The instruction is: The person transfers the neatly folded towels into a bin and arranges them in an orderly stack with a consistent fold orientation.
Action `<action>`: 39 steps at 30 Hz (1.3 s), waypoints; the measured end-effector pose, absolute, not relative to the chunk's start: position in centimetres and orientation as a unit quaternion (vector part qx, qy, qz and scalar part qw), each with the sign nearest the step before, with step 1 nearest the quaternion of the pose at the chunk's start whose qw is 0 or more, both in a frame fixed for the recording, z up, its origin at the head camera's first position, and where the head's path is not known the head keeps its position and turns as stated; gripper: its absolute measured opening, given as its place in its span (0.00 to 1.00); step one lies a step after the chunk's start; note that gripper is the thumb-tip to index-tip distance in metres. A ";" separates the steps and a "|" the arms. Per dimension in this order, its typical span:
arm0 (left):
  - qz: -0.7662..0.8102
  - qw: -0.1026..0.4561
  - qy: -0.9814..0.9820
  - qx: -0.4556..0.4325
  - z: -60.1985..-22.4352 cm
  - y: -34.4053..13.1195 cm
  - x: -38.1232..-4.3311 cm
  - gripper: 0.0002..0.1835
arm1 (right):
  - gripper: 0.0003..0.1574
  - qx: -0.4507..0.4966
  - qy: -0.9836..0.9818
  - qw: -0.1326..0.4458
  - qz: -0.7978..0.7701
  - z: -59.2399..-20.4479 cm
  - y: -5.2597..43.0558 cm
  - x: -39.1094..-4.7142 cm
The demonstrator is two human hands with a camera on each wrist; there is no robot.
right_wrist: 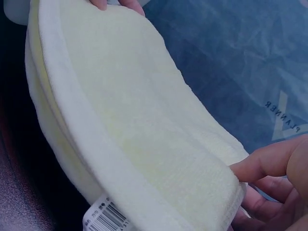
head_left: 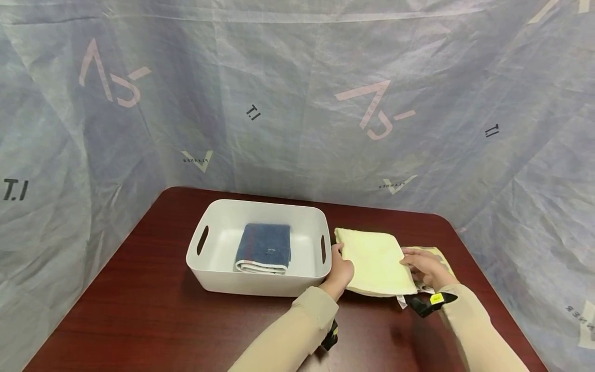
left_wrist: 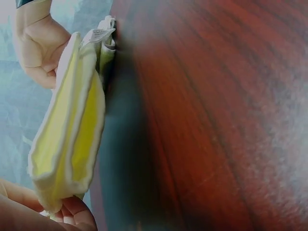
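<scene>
left hand (head_left: 340, 268), right hand (head_left: 426, 267), yellow towel (head_left: 375, 262) gripped between.

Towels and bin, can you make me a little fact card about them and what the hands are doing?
yellow towel: folded, beside the bin, held at both sides
left hand: grips the yellow towel's left edge
right hand: pinches its right edge
tag: white, with a barcode, on the yellow towel
bin: white, on the table, a hole in each end
blue towel: folded, inside the bin
cloth: patterned, partly hidden by the right hand
</scene>
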State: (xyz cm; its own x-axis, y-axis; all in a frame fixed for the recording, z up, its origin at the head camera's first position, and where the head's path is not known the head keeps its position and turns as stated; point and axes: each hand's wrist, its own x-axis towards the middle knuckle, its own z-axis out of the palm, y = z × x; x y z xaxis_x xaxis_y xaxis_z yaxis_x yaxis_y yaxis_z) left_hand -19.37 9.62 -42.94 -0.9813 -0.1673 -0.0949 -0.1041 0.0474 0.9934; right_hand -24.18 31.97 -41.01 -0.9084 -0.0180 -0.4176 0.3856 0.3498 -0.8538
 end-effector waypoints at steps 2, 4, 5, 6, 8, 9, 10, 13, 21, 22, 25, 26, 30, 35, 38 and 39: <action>-0.690 0.020 -0.718 0.087 -42.6 9.7 -19.4 0.32 | 0.36 0.116 0.800 0.174 -0.562 -41.0 32.1 -24.2; -0.689 0.023 -0.720 0.082 -42.3 9.8 -19.4 0.32 | 0.37 0.116 0.799 0.173 -0.565 -40.7 32.3 -24.2; -0.688 0.023 -0.721 0.080 -42.2 9.8 -19.4 0.32 | 0.37 0.115 0.796 0.175 -0.568 -40.6 32.3 -24.2; -0.687 0.023 -0.722 0.077 -42.1 9.8 -19.5 0.32 | 0.37 0.115 0.791 0.177 -0.574 -40.5 32.4 -24.1; -0.682 0.025 -0.727 0.073 -41.9 9.9 -19.5 0.32 | 0.37 0.111 0.784 0.183 -0.583 -40.2 32.5 -24.1; -0.682 0.027 -0.727 0.070 -41.8 9.9 -19.5 0.32 | 0.37 0.109 0.783 0.186 -0.584 -40.0 32.5 -24.1; -0.682 0.030 -0.728 0.066 -41.6 9.8 -19.5 0.31 | 0.37 0.109 0.783 0.187 -0.584 -39.9 32.5 -24.1; -0.691 0.029 -0.720 0.059 -41.3 9.8 -19.6 0.31 | 0.37 0.109 0.780 0.189 -0.587 -39.4 32.7 -24.0; -0.675 0.020 -0.734 0.066 -40.3 9.9 -19.6 0.32 | 0.40 0.107 0.768 0.192 -0.602 -38.3 33.1 -23.8; -0.674 0.017 -0.735 0.065 -40.1 9.9 -19.6 0.32 | 0.39 0.109 0.767 0.191 -0.603 -38.2 33.1 -23.8; -0.677 0.002 -0.733 0.065 -39.7 9.8 -19.6 0.31 | 0.39 0.105 0.766 0.189 -0.605 -37.8 33.2 -23.7; -0.678 -0.003 -0.732 0.066 -39.5 9.7 -19.6 0.31 | 0.38 0.103 0.767 0.189 -0.605 -37.6 33.2 -23.8; -0.685 -0.019 -0.725 0.072 -39.2 9.6 -19.7 0.32 | 0.38 0.103 0.766 0.189 -0.606 -37.1 33.3 -23.8; -0.692 -0.028 -0.718 0.071 -38.9 9.5 -19.7 0.32 | 0.39 0.104 0.764 0.193 -0.607 -36.6 33.4 -23.7; -0.689 -0.029 -0.721 0.068 -38.6 9.4 -19.8 0.32 | 0.39 0.104 0.762 0.193 -0.610 -36.2 33.4 -23.7; -0.688 -0.028 -0.722 0.066 -38.4 9.4 -19.8 0.32 | 0.38 0.104 0.760 0.192 -0.612 -36.0 33.4 -23.7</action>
State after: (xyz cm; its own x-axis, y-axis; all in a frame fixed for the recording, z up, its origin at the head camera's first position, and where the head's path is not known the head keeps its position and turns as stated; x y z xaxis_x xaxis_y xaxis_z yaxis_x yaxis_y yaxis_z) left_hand -19.83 9.40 -38.42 -0.9897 -0.0575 -0.1311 -0.1337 0.0443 0.9900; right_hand -23.68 33.40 -36.03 -0.9042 -0.0769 -0.4201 0.3940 0.2295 -0.8900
